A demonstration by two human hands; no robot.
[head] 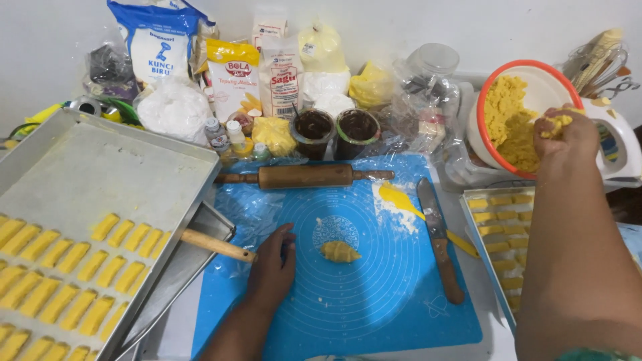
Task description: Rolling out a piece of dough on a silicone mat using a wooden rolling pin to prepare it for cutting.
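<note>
My right hand (560, 134) is up at the orange-rimmed bowl (528, 73), fingers pinched shut on a lump of yellow dough (556, 122). The dough looks crumbly, bright yellow and matte; more of it is packed against the bowl's inner wall.

My left hand (273, 264) lies flat on the blue silicone mat (374, 294), fingers loosely extended, gripping nothing. It is just beside the wooden handle (217, 245) that juts out from between the trays.

A small dough piece (340, 251) sits at mat centre: crescent-shaped, same yellow, near the left hand but not touching it.

At the mat's far edge lies a wooden rolling pin (304, 176). On the right part are a knife (438, 237) with a wooden handle, a yellow scraper (401, 199) and a flour patch (394, 212).

The large metal baking tray (100, 167) on the left carries rows of yellow dough sticks (73, 281). A second tray (483, 241) on the right holds more sticks.

Flour bags and jars line the wall at the back of the desk (177, 327).
</note>
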